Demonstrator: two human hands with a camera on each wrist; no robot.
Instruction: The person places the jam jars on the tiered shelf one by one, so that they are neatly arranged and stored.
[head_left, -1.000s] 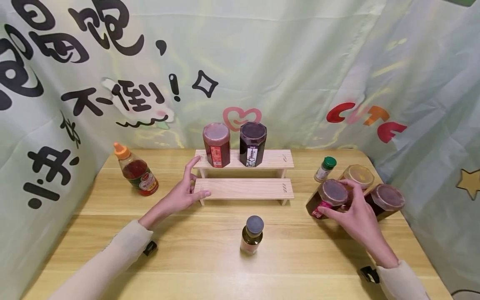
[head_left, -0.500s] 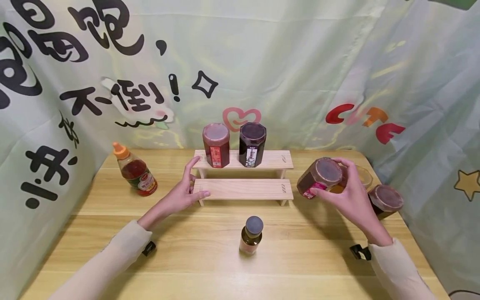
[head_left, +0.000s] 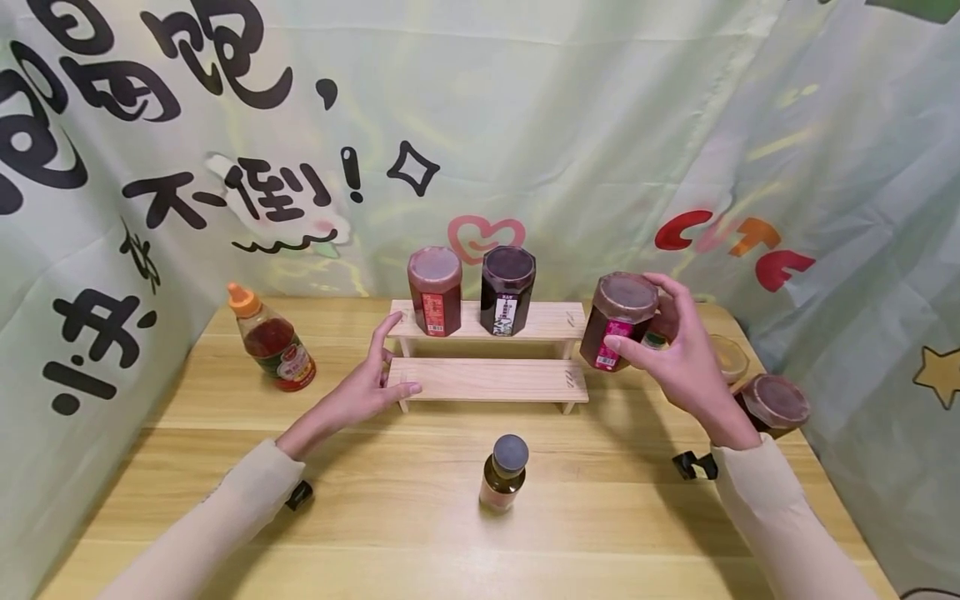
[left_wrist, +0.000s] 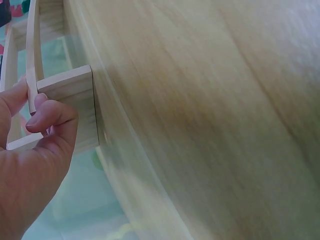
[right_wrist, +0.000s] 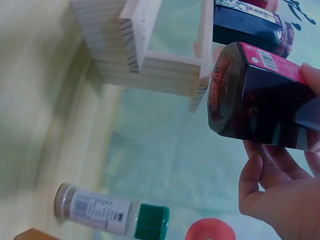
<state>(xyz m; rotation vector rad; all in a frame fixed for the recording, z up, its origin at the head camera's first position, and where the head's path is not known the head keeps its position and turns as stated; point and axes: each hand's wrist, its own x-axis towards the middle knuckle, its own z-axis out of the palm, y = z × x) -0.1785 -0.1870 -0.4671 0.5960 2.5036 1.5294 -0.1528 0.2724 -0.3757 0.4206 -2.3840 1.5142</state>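
Observation:
My right hand (head_left: pixel 678 354) grips a dark octagonal jar (head_left: pixel 617 325) with a pink label, up off the table beside the right end of a two-step wooden rack (head_left: pixel 487 380). In the right wrist view, the jar (right_wrist: pixel 260 100) lies across the frame with fingers below it. My left hand (head_left: pixel 369 385) holds the rack's left end, thumb on the lower step; the left wrist view shows fingers (left_wrist: pixel 52 117) curled at the board's edge. On the upper step stand a red-labelled jar (head_left: pixel 436 292) and a dark jar with a white label (head_left: pixel 507 292).
A squeeze bottle with orange cap (head_left: pixel 273 342) stands left. A small dark-capped bottle (head_left: pixel 503 473) is in front of the rack. At right are a yellowish-lidded jar (head_left: pixel 729 358), another dark jar (head_left: pixel 774 402) and a green-capped shaker (right_wrist: pixel 110 212). A printed curtain (head_left: pixel 570 125) hangs behind.
The right hand has lifted the pink-labelled jar from among the jars at right and carried it left and up towards the rack's upper step. The left hand has stayed in place.

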